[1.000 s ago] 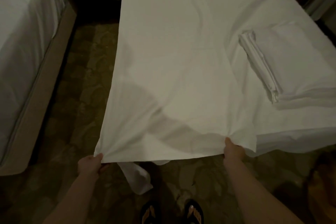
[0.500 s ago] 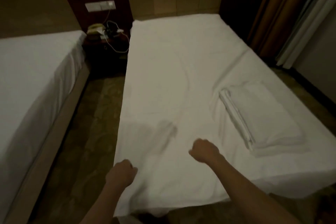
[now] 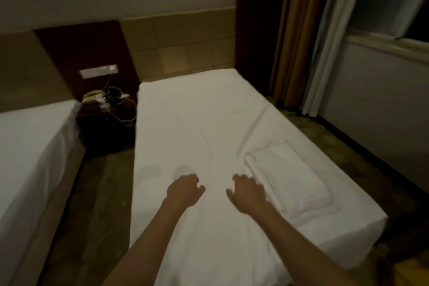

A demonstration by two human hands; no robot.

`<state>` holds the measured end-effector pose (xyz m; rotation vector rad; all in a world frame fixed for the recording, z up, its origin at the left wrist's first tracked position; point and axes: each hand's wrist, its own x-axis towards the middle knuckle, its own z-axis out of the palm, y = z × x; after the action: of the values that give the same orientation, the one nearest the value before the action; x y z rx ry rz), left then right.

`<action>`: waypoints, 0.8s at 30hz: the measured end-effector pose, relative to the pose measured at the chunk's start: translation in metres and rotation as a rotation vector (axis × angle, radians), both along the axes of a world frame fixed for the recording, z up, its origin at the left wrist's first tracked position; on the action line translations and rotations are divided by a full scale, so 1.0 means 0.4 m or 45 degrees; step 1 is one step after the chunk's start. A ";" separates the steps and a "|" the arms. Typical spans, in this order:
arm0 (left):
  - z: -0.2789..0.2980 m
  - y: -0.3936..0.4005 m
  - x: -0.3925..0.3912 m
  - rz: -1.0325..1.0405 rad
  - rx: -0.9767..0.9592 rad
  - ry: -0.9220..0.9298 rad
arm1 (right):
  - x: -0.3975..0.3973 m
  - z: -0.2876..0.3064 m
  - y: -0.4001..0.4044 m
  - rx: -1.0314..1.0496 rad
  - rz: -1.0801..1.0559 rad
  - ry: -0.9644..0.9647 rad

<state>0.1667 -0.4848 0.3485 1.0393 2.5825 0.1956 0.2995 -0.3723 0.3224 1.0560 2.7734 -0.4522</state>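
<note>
Single view, head-worn, wide-angle. Stands at the foot of the bed (image 3: pixel 197 123), faces forward and down along its length to the far wall (image 3: pixel 181 37). Left hand (image 3: pixel 184 190) and right hand (image 3: pixel 247 195) near, low centre. Second bed (image 3: pixel 27 146) at left margin, window (image 3: pixel 390 7) top right.

Nightstand (image 3: pixel 106 123) dark wood, telephone (image 3: pixel 92 96) on top. Switch panel (image 3: pixel 98 71) above it. Second bed (image 3: pixel 30 146) to its left. Curtains (image 3: pixel 299 42) well to its right.

Matt, creased white cloth sheet (image 3: pixel 197 137)
</note>
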 end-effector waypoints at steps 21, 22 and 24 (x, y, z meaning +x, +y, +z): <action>-0.087 0.720 0.356 -0.634 -0.057 0.082 | 0.286 0.252 0.588 0.212 -0.375 0.150; -0.099 0.735 0.378 -0.647 -0.118 0.088 | 0.291 0.260 0.605 0.242 -0.351 0.131; -0.127 0.787 0.432 -0.616 -0.188 0.070 | 0.304 0.263 0.661 0.264 -0.253 0.097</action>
<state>0.3396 -0.1701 0.2978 1.5820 2.2626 -0.1452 0.4210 -0.1080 0.4275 1.3963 2.8426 -0.2340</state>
